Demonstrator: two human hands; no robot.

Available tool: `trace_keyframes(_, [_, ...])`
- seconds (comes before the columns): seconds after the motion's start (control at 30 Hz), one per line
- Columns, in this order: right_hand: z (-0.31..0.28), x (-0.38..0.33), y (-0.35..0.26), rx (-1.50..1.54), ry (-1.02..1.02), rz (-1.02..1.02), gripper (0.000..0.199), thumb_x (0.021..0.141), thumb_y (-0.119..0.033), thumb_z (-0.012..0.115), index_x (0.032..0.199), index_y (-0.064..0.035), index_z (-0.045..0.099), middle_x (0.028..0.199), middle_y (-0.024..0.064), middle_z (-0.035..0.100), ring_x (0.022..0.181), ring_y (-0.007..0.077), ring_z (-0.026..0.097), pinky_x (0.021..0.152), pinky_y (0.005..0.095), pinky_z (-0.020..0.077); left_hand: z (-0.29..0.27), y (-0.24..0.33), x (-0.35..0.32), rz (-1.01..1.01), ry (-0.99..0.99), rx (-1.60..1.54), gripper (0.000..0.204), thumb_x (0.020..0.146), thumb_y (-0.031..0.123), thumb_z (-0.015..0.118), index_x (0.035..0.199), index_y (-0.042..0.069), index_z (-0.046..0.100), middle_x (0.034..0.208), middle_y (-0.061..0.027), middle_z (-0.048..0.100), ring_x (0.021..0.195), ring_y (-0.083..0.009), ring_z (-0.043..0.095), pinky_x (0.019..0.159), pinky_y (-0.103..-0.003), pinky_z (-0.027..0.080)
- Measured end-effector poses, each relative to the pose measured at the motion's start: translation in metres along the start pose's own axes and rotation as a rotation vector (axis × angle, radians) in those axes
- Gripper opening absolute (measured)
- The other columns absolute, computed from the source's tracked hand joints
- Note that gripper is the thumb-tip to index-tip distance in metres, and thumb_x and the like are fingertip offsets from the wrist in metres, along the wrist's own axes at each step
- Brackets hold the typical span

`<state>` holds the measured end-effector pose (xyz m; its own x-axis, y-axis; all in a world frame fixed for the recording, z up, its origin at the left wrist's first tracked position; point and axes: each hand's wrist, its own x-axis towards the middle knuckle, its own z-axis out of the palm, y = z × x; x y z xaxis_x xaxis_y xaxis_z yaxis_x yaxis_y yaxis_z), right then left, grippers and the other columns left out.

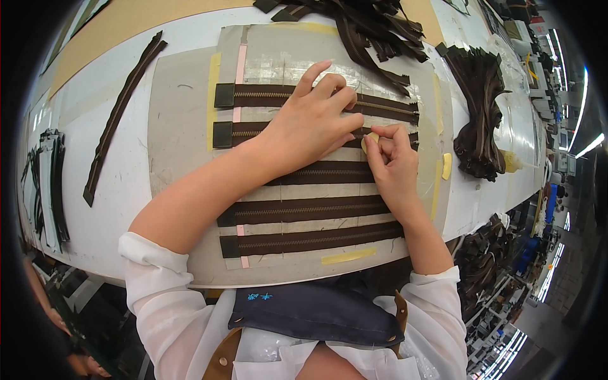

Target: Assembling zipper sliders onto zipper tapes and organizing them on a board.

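Note:
Several dark brown zippers with brass-coloured teeth lie in rows across a grey board; the topmost zipper and the second zipper have black end tabs at their left. My left hand reaches over these two, palm down, fingers bent but apart, holding nothing I can see. Close to its fingertips, my right hand pinches a small flat yellow piece at the right part of the second zipper. Below lie the third zipper, the fourth zipper and the lowest zipper, partly behind my arms.
The grey board carries a pink strip and yellow tape. Loose zippers are heaped beyond it. A zipper bundle lies right, near another yellow piece. One single zipper and a stack of dark strips lie left.

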<state>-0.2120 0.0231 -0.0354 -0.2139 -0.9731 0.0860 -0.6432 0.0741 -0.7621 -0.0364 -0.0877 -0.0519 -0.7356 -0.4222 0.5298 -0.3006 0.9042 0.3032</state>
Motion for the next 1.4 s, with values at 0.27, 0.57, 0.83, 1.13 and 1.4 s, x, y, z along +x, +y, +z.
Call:
trace_keyframes(0.27, [-0.003,-0.003,0.009,0.088,-0.063,0.046,0.014,0.095,-0.003,0.065,0.104,0.0003,0.055,0.057,-0.0025,0.051,0.053,0.0014,0.036,0.049,0.0217,0.03,0.002,0.002,-0.004,-0.008,-0.011,-0.002,0.024,0.077,0.022,0.08,0.094,0.017,0.064,0.107,0.001,0.057,0.119,-0.0236,0.049,0.12,-0.053,0.023])
trace_keyframes(0.57, [-0.013,0.006,0.003,0.401,-0.005,0.147,0.016,0.1,-0.007,0.062,0.113,-0.0016,0.054,0.066,-0.0041,0.058,0.058,-0.0004,0.041,0.054,0.0178,0.0308,0.002,-0.001,-0.001,0.005,0.012,0.008,0.022,0.075,0.024,0.081,0.091,0.016,0.067,0.102,-0.0008,0.059,0.116,-0.0233,0.05,0.12,-0.051,0.021])
trace_keyframes(0.83, [-0.045,0.01,-0.01,0.37,0.03,0.169,0.022,0.101,-0.009,0.06,0.119,-0.0009,0.052,0.071,-0.0007,0.062,0.061,0.0026,0.049,0.059,0.0168,0.0372,-0.013,0.004,0.001,-0.078,-0.123,-0.009,0.019,0.083,0.012,0.073,0.101,0.016,0.07,0.106,-0.0013,0.058,0.117,-0.0238,0.05,0.12,-0.053,0.021])
trace_keyframes(1.13, [-0.035,-0.007,-0.011,0.406,0.004,0.19,0.014,0.102,-0.009,0.059,0.111,-0.0025,0.051,0.079,0.0035,0.069,0.061,0.0039,0.054,0.056,0.0175,0.0406,-0.036,0.054,-0.028,-0.043,-0.271,0.063,0.042,0.074,-0.002,0.064,0.115,0.009,0.068,0.117,-0.0036,0.059,0.12,-0.025,0.05,0.122,-0.052,0.019])
trace_keyframes(1.4, [-0.033,0.0,0.006,0.18,0.066,-0.081,0.014,0.097,-0.008,0.065,0.105,-0.0011,0.055,0.082,0.0004,0.065,0.069,0.0053,0.057,0.06,0.0202,0.0446,-0.023,0.06,-0.04,-0.069,-0.242,0.168,0.054,0.079,0.028,0.077,0.127,0.008,0.063,0.128,-0.002,0.055,0.121,-0.0223,0.05,0.12,-0.051,0.021])
